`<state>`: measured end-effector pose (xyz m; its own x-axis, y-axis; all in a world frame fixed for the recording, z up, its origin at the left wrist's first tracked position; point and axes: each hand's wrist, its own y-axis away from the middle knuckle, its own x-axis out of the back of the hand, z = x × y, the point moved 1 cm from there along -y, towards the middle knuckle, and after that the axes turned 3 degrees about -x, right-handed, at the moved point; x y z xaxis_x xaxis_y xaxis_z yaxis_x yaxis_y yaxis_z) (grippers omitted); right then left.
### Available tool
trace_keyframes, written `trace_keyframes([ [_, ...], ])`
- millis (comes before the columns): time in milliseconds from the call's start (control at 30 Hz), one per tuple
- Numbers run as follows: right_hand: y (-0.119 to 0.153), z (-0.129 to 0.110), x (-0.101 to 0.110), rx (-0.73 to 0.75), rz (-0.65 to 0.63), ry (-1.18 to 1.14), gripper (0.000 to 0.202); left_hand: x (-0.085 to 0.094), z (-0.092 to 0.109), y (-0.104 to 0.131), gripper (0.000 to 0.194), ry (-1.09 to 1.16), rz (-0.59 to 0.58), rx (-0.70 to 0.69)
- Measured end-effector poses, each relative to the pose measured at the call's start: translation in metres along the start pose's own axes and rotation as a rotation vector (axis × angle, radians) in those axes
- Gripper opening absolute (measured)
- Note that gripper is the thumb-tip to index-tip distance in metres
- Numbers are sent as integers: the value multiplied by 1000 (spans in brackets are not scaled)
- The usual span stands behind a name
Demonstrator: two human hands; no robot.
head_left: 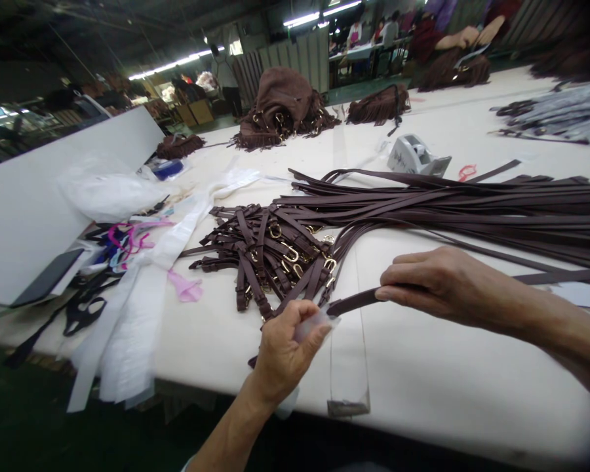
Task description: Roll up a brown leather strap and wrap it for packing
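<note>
My left hand (285, 347) pinches a small clear plastic sleeve (315, 322) near the front edge of the white table (423, 380). My right hand (437, 283) grips a dark brown leather strap (351, 303) by its end, the tip pointing at the sleeve. Just behind lies a big pile of the same brown straps (423, 203), their gold buckles (290, 252) bunched at the left end.
A long clear plastic strip (349, 367) hangs over the table's front edge. White plastic bags (128, 308) and pink and black scraps lie at left. A tape dispenser (415, 156) and brown fringed bags (282, 108) sit farther back. People work at far tables.
</note>
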<state>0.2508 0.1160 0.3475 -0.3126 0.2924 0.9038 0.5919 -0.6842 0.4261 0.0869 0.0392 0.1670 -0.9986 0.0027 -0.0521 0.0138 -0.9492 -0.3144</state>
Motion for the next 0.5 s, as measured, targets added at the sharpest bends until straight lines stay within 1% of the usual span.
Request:
trace_keyframes([
  [33,0,0,-1,-4,-10,4,38,0,1,-1,14,32,-8,26],
  [100,2,-1,-2,-10,-34,5,40,0,1,-2,12,96,11,77],
  [267,4,-6,-3,19,-65,-17,38,0,-1,-1,9,271,135,147],
  [367,2,-6,-4,45,-62,-51,36,-9,-6,0,11,359,124,213],
  [400,1,-5,-6,45,-62,-62,35,-13,-10,0,13,329,129,199],
  [433,-1,-3,-9,37,-58,-65,35,-18,-15,-1,15,263,159,155],
  [500,-6,1,-20,-27,-19,-31,36,-30,-29,-4,20,69,269,16],
])
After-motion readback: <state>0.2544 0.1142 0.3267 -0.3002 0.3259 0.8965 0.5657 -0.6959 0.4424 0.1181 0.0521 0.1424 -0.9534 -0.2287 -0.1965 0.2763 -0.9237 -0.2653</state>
